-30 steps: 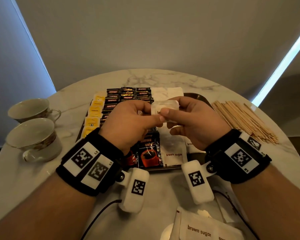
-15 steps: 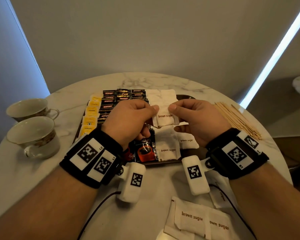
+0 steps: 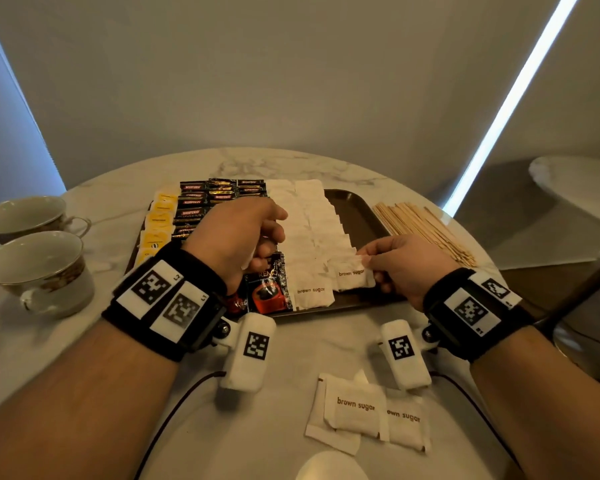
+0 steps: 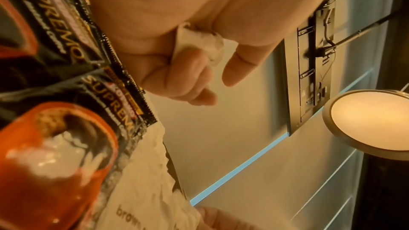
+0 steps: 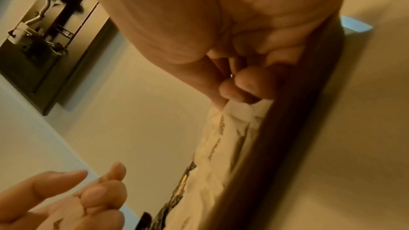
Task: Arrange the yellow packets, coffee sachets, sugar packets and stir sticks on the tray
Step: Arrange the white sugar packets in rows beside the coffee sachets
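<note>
On the dark tray (image 3: 360,216) lie a column of yellow packets (image 3: 157,221), rows of black coffee sachets (image 3: 201,202) and two rows of white sugar packets (image 3: 309,230). My right hand (image 3: 364,259) pinches a brown sugar packet (image 3: 351,277) by its top edge at the near end of the right sugar row; the right wrist view shows the pinch (image 5: 232,97) on this packet (image 5: 221,128). My left hand (image 3: 264,251) hovers over the coffee sachets, fingers curled round a white sugar packet (image 4: 199,41). Stir sticks (image 3: 425,230) lie on the table right of the tray.
Several loose brown sugar packets (image 3: 361,414) lie on the marble table (image 3: 291,351) near me. Two cups (image 3: 32,268) stand at the left edge. A second round table (image 3: 575,181) is off to the right.
Both hands held one sugar packet together above the tray. They have parted: the right hand went down and right with the packet to the tray, the left drew back left.
</note>
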`<control>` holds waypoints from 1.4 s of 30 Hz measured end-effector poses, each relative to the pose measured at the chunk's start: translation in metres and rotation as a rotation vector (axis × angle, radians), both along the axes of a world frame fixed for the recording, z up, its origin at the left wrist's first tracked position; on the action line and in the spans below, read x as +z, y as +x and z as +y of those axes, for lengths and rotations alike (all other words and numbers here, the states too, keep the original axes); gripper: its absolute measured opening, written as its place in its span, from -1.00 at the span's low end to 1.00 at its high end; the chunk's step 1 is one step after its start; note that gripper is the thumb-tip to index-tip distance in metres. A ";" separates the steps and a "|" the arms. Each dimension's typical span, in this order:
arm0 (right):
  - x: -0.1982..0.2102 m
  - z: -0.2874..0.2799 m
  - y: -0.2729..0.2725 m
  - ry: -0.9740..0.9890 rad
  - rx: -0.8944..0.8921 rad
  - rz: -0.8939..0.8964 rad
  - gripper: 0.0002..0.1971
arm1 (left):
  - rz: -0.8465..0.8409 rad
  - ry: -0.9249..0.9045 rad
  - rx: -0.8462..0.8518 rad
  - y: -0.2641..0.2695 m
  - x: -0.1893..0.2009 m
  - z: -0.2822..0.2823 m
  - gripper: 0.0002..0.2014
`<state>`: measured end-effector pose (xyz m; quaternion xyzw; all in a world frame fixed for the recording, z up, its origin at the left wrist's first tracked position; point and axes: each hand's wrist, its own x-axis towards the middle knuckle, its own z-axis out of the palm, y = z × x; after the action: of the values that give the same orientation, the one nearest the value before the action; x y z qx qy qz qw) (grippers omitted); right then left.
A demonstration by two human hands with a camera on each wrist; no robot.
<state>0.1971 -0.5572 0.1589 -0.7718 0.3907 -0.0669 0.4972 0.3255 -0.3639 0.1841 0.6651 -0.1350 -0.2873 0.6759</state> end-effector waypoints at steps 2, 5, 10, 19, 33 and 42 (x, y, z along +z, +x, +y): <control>0.004 0.001 0.002 -0.008 0.009 0.061 -0.89 | 0.020 -0.017 0.014 0.001 0.000 0.000 -0.84; 0.004 0.000 0.004 0.006 0.031 0.094 -0.91 | 0.031 -0.031 0.039 0.002 -0.001 0.001 -0.83; 0.004 0.000 0.004 0.000 0.045 0.107 -0.91 | 0.010 -0.055 0.073 0.003 -0.003 0.002 -0.79; 0.009 0.014 0.010 0.026 0.039 -0.181 -0.94 | -0.011 -0.019 0.037 -0.001 -0.004 -0.008 -0.57; 0.029 0.042 0.050 0.099 0.408 -0.419 -0.82 | -0.200 -0.226 0.085 0.007 -0.013 -0.001 -0.71; 0.009 0.033 0.057 0.330 0.320 -0.552 -0.86 | -0.410 0.003 -0.055 0.002 -0.014 0.002 -0.77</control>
<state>0.2537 -0.5238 0.1675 -0.6851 0.1215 -0.1304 0.7063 0.3270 -0.3623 0.1700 0.7069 -0.2873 -0.1644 0.6251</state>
